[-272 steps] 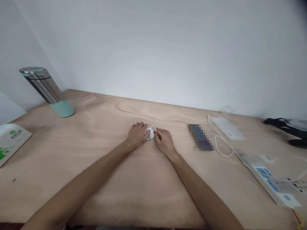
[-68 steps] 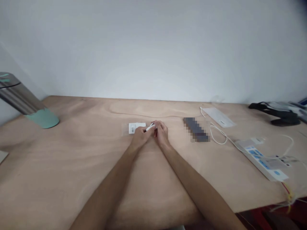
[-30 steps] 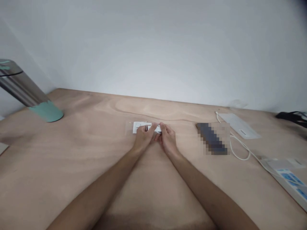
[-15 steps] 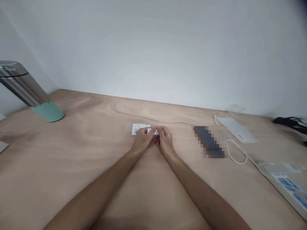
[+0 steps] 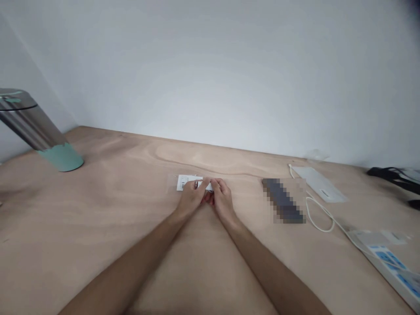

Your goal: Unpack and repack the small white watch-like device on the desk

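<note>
My left hand (image 5: 191, 197) and my right hand (image 5: 223, 199) meet at the middle of the table, with fingers curled and thumbs close together. Between them they pinch a small white object (image 5: 205, 186), mostly covered by the fingers, so its kind does not show. Just past my left hand lies a white printed card (image 5: 185, 179) with dark marks, and clear plastic film (image 5: 172, 183) spreads from its left end. Whether the card and the pinched object are one piece, I cannot tell. A ring is on a left finger.
Blurred out by pixels, a dark flat object (image 5: 284, 201) lies right of my hands. Beyond it are a white cable (image 5: 320, 229), a translucent sleeve (image 5: 320, 183), a blue-and-white box (image 5: 389, 262) and black straps (image 5: 389, 175). A steel bottle (image 5: 42, 131) with a mint base stands left; a wall (image 5: 210, 78) rises behind.
The whole view has shifted slightly, so everything sits a little lower and further left. Both hands keep the same hold on the small white object.
</note>
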A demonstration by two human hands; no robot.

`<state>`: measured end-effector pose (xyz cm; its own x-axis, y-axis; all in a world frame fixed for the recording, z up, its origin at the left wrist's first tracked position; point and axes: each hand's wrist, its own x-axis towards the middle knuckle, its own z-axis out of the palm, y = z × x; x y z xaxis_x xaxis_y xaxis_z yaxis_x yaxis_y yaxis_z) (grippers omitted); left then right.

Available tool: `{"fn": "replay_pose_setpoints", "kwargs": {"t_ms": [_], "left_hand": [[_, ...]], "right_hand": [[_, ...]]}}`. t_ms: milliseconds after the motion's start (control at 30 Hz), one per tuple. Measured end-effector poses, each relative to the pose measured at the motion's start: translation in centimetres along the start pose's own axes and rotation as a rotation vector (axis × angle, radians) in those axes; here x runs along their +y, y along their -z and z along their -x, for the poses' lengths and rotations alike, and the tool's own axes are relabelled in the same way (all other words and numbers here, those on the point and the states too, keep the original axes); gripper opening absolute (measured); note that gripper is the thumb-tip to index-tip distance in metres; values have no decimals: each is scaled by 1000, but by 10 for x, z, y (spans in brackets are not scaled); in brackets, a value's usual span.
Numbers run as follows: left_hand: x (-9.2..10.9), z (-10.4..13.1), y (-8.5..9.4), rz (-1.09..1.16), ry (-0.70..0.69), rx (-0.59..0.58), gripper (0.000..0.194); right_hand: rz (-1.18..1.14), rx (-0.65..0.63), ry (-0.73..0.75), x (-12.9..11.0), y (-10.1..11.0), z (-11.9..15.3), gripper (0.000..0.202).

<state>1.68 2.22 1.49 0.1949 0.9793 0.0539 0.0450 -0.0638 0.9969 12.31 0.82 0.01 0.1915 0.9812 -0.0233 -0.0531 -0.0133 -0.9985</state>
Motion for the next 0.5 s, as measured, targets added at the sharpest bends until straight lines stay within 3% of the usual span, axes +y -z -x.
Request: {"fn": "replay_pose_setpoints", "kwargs": {"t_ms": [267, 500], "left_hand": [[-3, 0, 1, -2, 34, 56, 74], [-7, -3, 1, 115, 48, 107, 61]], "right_hand": [[-16, 6, 51, 1, -1, 3, 35], [-23, 178, 147, 3, 1, 4, 35]]}}
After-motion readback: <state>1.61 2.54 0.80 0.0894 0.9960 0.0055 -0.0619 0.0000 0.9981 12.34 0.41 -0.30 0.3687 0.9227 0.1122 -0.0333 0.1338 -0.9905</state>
